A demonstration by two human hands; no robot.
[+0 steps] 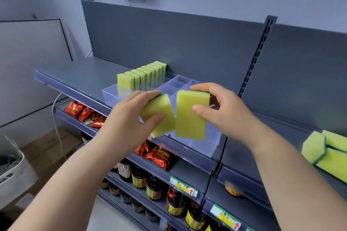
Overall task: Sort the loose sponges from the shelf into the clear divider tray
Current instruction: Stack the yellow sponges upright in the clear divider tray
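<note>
My left hand (131,116) grips a yellow sponge with a green scouring edge (162,110), tilted, above the clear divider tray (202,146). My right hand (221,110) holds a second yellow sponge (189,118) upright beside the first, thumb on its face. The two sponges nearly touch at their inner edges. In the tray's left lane stands a row of several yellow sponges (142,77) on edge. The tray's middle and right compartments look bare where they show. Loose yellow-green sponges (326,150) lie in a heap on the shelf at the far right.
The grey shelf (78,75) carries the tray, with a dark back panel behind it. Lower shelves hold red foil packets (161,155) and dark sauce bottles (154,185). A white bin (11,170) stands on the floor at the left.
</note>
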